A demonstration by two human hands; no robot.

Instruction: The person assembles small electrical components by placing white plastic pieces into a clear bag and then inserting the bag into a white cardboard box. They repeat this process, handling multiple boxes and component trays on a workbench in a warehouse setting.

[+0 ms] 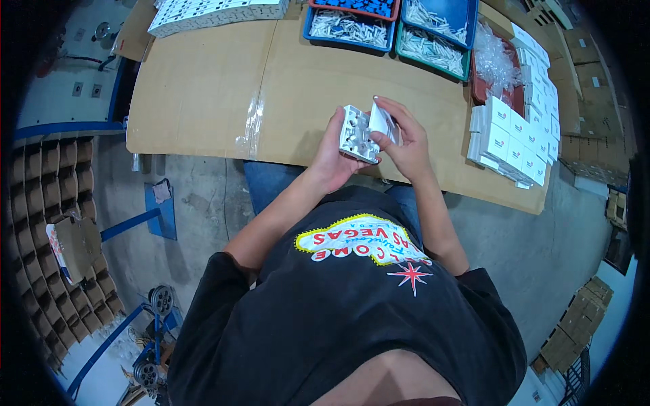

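Near the front edge of the cardboard-covered table, my left hand [326, 159] is closed around a small blocky piece [353, 135] with a white edge and silvery, pitted fittings on its upper side. Its exact kind I cannot make out. Right beside it, my right hand [410, 143] pinches a thin white panel [383, 123] between thumb and fingers. The panel stands tilted against the right side of the blocky piece. Whether the two are joined is hidden by the fingers.
Cardboard [196, 95] covers the table. At the back stand a blue tray [348, 46] and a green tray [433, 71] of small white parts. A red tray [482, 88] holds clear plastic bags [495, 57]. Stacked white boxes [508, 142] line the right; white patterned pieces [217, 15] lie back left.
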